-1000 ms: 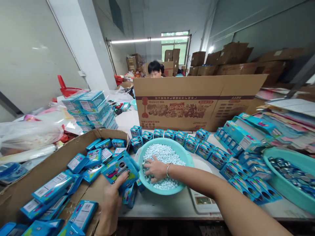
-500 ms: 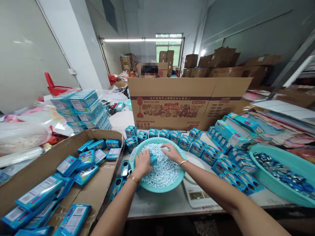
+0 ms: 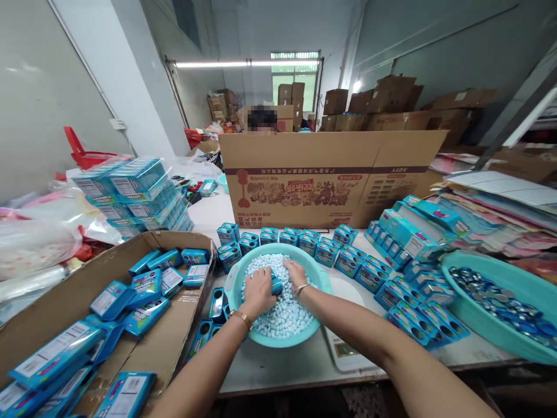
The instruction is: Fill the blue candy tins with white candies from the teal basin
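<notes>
A round turquoise basin (image 3: pixel 324 284) full of small pale-blue candies (image 3: pixel 278 322) stands at the table's front. Inside it, my left hand (image 3: pixel 260 292) is closed around a small blue box (image 3: pixel 275 284), of which only the right end shows past my fingers. To its right, my right hand (image 3: pixel 297 275) is dug into the candies with its fingers curled in a scoop. Its fingertips are partly buried, so how many candies it holds is hidden. Several blue boxes with round dark openings (image 3: pixel 328 252) stand in a curve behind and beside the basin.
At left lies an open carton (image 3: pixel 174 339) with blue boxes. Partly under the basin's right side is a white scale (image 3: pixel 352 354). A turquoise tub (image 3: pixel 467 290) of shiny blue-and-silver round pieces stands at right. A tall cardboard panel (image 3: pixel 331 151) blocks the back, with a person behind it.
My right hand has moved down into the candies, its spread fingers now curled in. My left hand stays on the blue box. The whole view has shifted slightly.
</notes>
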The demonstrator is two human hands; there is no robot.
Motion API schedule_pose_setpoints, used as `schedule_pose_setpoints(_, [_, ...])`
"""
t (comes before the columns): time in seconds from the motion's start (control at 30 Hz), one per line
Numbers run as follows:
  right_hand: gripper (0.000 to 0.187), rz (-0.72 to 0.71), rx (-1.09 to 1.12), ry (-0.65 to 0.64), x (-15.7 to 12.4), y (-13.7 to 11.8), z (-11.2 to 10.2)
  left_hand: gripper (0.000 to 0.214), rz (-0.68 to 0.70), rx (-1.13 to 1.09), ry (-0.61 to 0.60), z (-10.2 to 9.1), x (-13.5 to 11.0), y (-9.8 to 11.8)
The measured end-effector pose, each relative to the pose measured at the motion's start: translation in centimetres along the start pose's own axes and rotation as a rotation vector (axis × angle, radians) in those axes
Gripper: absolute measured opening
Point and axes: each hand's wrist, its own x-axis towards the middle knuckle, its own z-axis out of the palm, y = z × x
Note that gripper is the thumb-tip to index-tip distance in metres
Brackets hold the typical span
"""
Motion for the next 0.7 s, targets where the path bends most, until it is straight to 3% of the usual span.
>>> schedule_pose_setpoints(0.2, [0.023, -0.021, 0.255, -0.05, 0.1, -3.2, 0.5, 0.07, -0.035, -0.296, 0.162, 0.2, -0.8, -0.4])
schedule_pose_setpoints(0.43, [0.026, -0.037, 0.405, -0.154, -0.8, -6.7, 2.1, 0.073, -0.08, -0.601, 0.384, 0.8, -0.8, -1.5])
schedule_pose_setpoints(0.6, [0.025, 0.007, 0.458, -0.235, -1.7, -7.8, 2.5, 0.073, -0.106, -0.697, 0.469, 0.9, -0.9, -2.2])
schedule_pose_setpoints(0.7, [0.024, 0.012, 0.474, -0.263, -2.1, -8.0, 2.5, 0.075, -0.112, -0.709, 0.46, 1.0, -1.0, -2.3])
